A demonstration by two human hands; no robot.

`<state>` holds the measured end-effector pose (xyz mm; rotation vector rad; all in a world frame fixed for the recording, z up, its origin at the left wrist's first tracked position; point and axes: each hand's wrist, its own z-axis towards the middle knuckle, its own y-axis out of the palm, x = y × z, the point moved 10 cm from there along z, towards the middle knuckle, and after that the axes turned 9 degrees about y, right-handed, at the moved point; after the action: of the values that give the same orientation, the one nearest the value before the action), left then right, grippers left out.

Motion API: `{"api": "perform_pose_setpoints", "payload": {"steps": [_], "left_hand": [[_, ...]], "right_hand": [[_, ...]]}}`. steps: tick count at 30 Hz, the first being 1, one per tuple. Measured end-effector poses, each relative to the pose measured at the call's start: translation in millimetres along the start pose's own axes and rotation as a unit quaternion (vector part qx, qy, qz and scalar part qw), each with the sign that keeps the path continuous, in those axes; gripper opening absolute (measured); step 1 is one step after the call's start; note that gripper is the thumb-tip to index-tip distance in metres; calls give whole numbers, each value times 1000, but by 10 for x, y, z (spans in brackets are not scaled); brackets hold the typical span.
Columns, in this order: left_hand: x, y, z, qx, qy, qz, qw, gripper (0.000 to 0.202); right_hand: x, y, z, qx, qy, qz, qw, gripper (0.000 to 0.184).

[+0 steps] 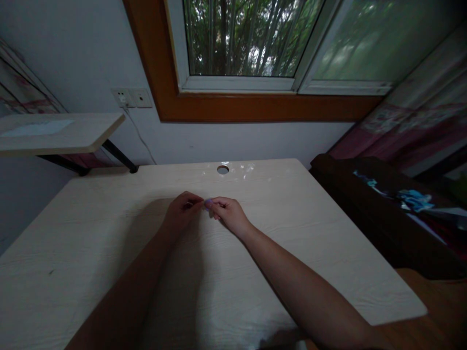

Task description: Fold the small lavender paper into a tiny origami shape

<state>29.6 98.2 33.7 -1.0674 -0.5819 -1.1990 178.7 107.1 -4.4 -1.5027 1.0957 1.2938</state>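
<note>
Both hands meet above the middle of the pale wooden desk (314, 253), fingertips almost touching. Between the thumb and fingers of my right hand (229, 212) is a small purple thing (207, 203), too small to name. My left hand (182, 209) is closed in a pinch right beside it, at the purple thing's left side. What its fingertips hold, if anything, I cannot make out.
A round cable hole (223, 169) pierces the desk near its back edge. At the left stands a raised shelf (62, 133) on black legs. A white cord (140, 136) runs down from a wall socket (124, 98). Dark furniture (350, 209) with blue items (416, 200) borders the right.
</note>
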Motion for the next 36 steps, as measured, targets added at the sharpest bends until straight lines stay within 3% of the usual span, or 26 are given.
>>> {"api": "perform_pose_setpoints", "payload": {"steps": [18,27,36], "left_hand": [[99,14,-12,-9,60,42,997,13],[13,3,-10,-12,23,65,998,15],[-163,-43,-6,12,-40,9,999,20]], "right_hand": [[-39,21,-33,16,-29,-65,997,31],[-81,3,-59,25,-44,-76,996,34],[-92,-67,-72,50,-36,-54,997,33]]}}
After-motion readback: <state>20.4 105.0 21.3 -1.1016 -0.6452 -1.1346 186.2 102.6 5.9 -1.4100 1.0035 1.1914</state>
